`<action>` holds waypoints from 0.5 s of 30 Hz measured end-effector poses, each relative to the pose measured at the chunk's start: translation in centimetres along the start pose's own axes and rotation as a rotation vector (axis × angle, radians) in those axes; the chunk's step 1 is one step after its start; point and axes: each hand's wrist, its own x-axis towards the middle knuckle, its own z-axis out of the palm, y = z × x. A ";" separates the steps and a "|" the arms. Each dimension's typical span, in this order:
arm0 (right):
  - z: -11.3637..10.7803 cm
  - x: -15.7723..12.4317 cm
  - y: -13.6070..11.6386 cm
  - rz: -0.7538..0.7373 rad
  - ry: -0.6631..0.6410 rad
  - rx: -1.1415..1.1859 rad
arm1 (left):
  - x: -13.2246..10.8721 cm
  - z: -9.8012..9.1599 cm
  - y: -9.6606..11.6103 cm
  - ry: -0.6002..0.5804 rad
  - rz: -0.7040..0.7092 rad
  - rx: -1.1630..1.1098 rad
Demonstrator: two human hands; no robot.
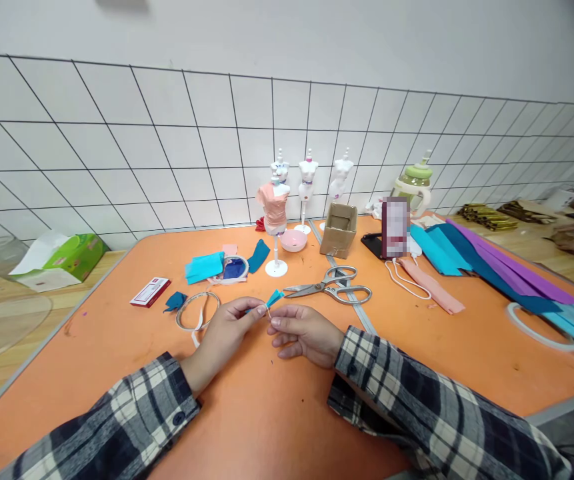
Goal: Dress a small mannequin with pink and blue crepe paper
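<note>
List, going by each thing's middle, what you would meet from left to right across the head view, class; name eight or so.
Green tissue box, red-and-white box, left hand, bright blue piece, right hand, cardboard box, green-lidded bottle, purple sheet.

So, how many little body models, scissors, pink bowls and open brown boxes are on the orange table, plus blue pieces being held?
Held blue pieces: 1
Body models: 4
Scissors: 1 pair
Pink bowls: 1
Open brown boxes: 1
Total: 8
</note>
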 end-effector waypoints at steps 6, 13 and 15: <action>-0.8 0.3 0.0 0.004 -0.031 -0.003 | -0.2 0.1 -0.1 -0.096 0.041 -0.066; -1.7 0.5 -0.2 0.013 -0.052 -0.224 | -0.5 -1.5 1.4 -0.290 0.606 0.377; -2.0 0.6 -0.3 -0.002 -0.074 -0.317 | -0.6 -1.9 2.0 -0.383 0.830 0.509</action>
